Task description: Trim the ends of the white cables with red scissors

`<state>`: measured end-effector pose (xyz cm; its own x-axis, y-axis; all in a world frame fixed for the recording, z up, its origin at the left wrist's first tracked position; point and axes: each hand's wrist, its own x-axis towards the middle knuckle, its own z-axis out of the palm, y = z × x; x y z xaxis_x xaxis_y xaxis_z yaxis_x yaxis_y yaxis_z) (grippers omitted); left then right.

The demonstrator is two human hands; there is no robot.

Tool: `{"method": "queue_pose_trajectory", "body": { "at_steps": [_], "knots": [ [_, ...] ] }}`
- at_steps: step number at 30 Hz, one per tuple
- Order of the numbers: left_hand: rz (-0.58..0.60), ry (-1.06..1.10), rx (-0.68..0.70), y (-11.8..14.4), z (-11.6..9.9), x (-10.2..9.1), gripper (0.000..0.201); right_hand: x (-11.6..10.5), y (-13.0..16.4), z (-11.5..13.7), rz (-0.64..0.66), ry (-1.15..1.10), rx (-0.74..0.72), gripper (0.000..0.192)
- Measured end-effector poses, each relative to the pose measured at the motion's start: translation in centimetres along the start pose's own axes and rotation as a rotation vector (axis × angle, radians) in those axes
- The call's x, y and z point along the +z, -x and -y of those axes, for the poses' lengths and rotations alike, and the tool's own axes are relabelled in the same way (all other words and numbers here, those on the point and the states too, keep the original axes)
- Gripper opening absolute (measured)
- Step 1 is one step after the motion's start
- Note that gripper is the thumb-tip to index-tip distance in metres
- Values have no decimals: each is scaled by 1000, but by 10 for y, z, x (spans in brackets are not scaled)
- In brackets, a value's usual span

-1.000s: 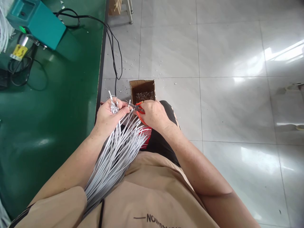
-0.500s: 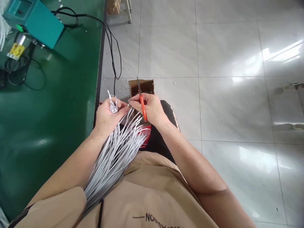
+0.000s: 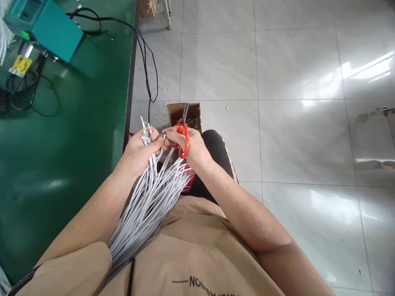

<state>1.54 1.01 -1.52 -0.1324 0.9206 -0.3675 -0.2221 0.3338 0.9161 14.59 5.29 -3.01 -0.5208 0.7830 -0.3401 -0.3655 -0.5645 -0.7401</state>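
Note:
My left hand [image 3: 138, 153] grips a thick bundle of grey-white cables [image 3: 145, 205] near their upper ends, which stick out above the fist. The bundle runs down across my lap to my left side. My right hand [image 3: 189, 149] holds orange-handled scissors [image 3: 183, 133], blades pointing up and away, and its fingertips pinch the end of one cable beside my left thumb. Just beyond both hands, a small open cardboard box [image 3: 193, 110] with metal bits inside stands on the floor.
A green workbench [image 3: 61, 135] fills the left, its edge close to my left hand. On it stand a teal machine [image 3: 46, 31] and black cords [image 3: 148, 70] that hang over the edge. Grey tiled floor [image 3: 293, 123] with scattered small scraps spreads to the right.
My right hand turned the scissors from pointing left at the cable ends to pointing up, then shifted its grip so the orange loops show, while pinching one cable end. My left hand stayed closed on the bundle.

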Motion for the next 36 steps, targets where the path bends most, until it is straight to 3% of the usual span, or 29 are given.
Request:
{"method": "queue_pose_trajectory", "body": {
  "at_steps": [3,7,12,19,23,25,27,32,34,36],
  "knots": [
    [56,25,-63,0,-3,-1,37,0,0,4,-41,36,39,33],
    [4,11,-99,0,-4,-4,35,-4,4,7,-297,157,-51,35],
    [-56,0,-113,-1,-6,-5,35,-8,5,-2,-192,262,-49,28],
    [17,-61,-182,-1,-4,-16,47,-31,3,-19,-390,706,30,22],
    [9,-54,-171,-1,-2,-16,52,-29,7,-10,-453,927,-242,18],
    [7,-50,-171,-1,-1,-14,55,-22,5,2,-409,953,-370,21],
    [29,-49,-160,-2,0,-12,59,-13,0,13,-322,960,-382,21],
    [62,-37,-153,-1,-2,-7,65,-11,-13,22,16,773,-139,23],
    [23,-41,-154,-1,-3,-6,55,-16,-14,17,45,644,-84,25],
    [-74,-60,-115,-1,-5,-5,39,-20,-11,10,-34,567,-56,27]
  ]
}}
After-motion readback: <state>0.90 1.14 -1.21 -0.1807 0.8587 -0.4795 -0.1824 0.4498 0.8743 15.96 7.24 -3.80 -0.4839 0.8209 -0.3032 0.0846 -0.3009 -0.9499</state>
